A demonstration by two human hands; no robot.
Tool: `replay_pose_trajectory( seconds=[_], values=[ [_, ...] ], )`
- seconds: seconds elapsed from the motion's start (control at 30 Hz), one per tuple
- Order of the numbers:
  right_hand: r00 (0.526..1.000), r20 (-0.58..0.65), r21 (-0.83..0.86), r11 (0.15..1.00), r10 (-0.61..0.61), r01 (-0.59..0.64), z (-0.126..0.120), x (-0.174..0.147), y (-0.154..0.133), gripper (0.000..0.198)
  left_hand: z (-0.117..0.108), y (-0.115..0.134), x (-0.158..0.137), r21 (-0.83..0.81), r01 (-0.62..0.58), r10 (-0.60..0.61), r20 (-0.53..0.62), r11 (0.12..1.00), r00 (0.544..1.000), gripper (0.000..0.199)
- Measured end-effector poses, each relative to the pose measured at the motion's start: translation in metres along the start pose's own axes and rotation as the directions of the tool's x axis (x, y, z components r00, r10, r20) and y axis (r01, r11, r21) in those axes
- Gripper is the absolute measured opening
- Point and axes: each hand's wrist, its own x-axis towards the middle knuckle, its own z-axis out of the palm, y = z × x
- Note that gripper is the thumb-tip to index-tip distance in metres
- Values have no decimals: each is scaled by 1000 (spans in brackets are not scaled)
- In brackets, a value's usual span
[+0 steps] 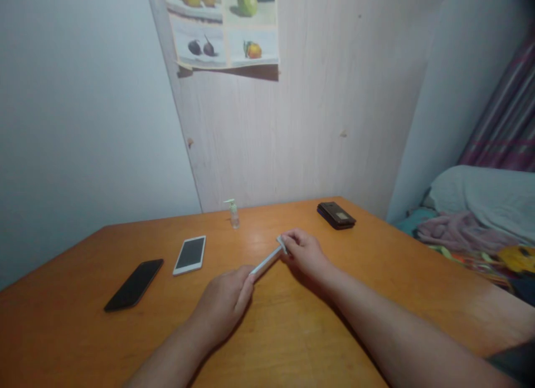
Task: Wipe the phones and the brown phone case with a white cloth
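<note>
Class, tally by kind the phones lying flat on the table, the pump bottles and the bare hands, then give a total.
Phones: 2 (black phone, white phone)
Pump bottle: 1
Hands: 2 (left hand, right hand)
Total: 5
Not counted: the slim white item held between the hands; its kind is unclear.

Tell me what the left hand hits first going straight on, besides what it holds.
Probably the right hand, at the far end of the slim white object that the left hand holds; one view leaves depth uncertain.
</note>
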Motion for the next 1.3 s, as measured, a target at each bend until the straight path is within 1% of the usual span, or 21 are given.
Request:
replay_pose_trajectory(
  seconds=[0.07,0.1,0.17,0.23,0.3,0.33,0.37,0.43,0.47,0.53,0.57,0.6,0.67,0.77,0.8,0.83,0.9,1.0,1.1,1.23,1.3],
  values=[
    [1000,-7,-11,1000,-8,8,0,0,0,21,0,1,0,-7,12,-12,2,1000,1000,34],
    [999,22,-16,999,-29,30,3,-5,-4,21,0,2,0,-14,14,-13,2,1000,1000,34],
    [987,130,-20,995,-98,102,13,-20,-18,21,0,1,0,-39,4,-4,-3,999,1000,34],
    [945,266,-3,980,-189,197,24,-36,-32,18,1,0,0,-67,-10,9,-11,998,1000,33],
    [913,333,-3,968,-237,252,28,-43,-40,17,1,-2,0,-83,-15,14,-15,996,1000,34],
    [917,325,-14,968,-232,250,27,-41,-40,17,1,-2,0,-84,-12,10,-17,996,1000,34],
    [936,286,-29,974,-206,224,24,-36,-36,18,1,-3,0,-79,-5,4,-15,997,1000,35],
    [982,146,-53,991,-116,125,14,-20,-24,22,-1,-2,1,-67,12,-13,-9,998,1000,36],
    [995,77,-48,996,-65,69,8,-12,-17,23,-1,-2,1,-61,22,-22,-6,998,1000,37],
    [1000,-11,-44,999,-8,7,0,0,-6,22,-2,-2,1,-52,30,-30,-3,998,1000,36],
    [1000,-27,-44,999,-2,1,-1,2,-5,22,-2,-2,1,-50,29,-29,-4,998,1000,36],
    [1000,-21,-50,999,-15,14,0,0,-6,22,-1,-2,1,-52,29,-30,-7,998,1000,36],
    [994,61,-65,994,-85,89,7,-12,-15,22,-1,-2,1,-71,26,-27,-16,997,1000,35],
    [944,252,-55,971,-213,233,22,-35,-35,17,0,-3,1,-135,1,-3,-19,991,1000,33],
    [930,291,-44,968,-223,246,25,-38,-38,17,0,-3,1,-150,-6,3,-19,989,1000,33],
    [928,301,-28,971,-218,237,26,-39,-40,18,0,-3,1,-157,-4,2,-19,988,1000,33],
    [954,248,-6,985,-165,172,22,-32,-34,21,0,-5,1,-155,21,-24,-16,988,1000,34],
    [997,53,10,998,-57,56,8,-8,-15,27,1,-9,2,-171,63,-67,-17,983,998,36],
    [997,-81,2,1000,3,-3,-4,11,2,28,2,-13,3,-231,78,-92,-51,970,994,36],
    [996,-94,-28,1000,4,-7,-6,15,9,24,3,-16,6,-363,109,-151,-90,926,984,40],
    [997,-75,-53,999,-13,9,-5,13,9,20,4,-16,7,-467,142,-194,-66,873,979,43]
  ],
)
